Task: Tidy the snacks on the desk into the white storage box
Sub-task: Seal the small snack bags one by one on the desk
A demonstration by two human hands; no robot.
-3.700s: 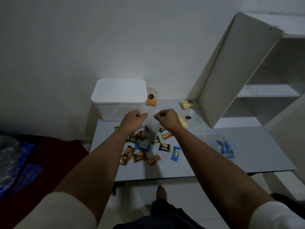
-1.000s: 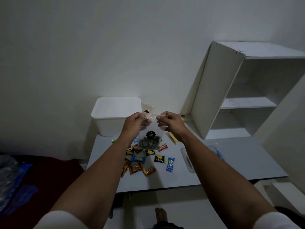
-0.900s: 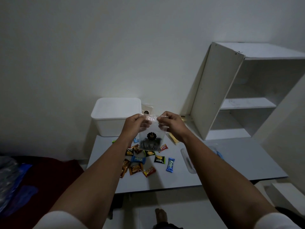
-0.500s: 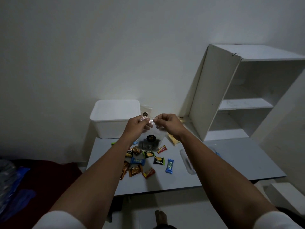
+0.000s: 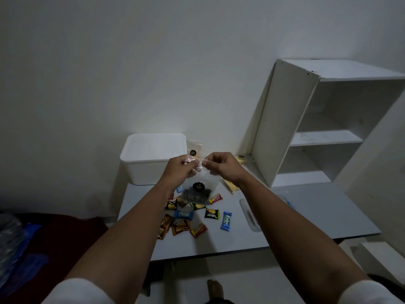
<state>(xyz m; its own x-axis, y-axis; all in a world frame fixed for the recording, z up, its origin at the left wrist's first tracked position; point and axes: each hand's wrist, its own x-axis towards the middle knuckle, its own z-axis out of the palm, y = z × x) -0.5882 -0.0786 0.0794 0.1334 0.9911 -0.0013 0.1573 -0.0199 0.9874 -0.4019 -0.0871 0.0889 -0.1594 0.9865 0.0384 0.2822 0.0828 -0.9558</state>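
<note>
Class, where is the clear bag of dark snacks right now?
In the head view it hangs mid-frame above the desk, its top edge pinched between the left hand and right hand, over the scattered sweets.

Dim room. Plain white wall behind grey desk. White open shelving unit at right on desk. Pale tiled floor; dark red mat at left.

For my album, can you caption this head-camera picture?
Both hands pinch a clear snack bag above the desk.
</note>
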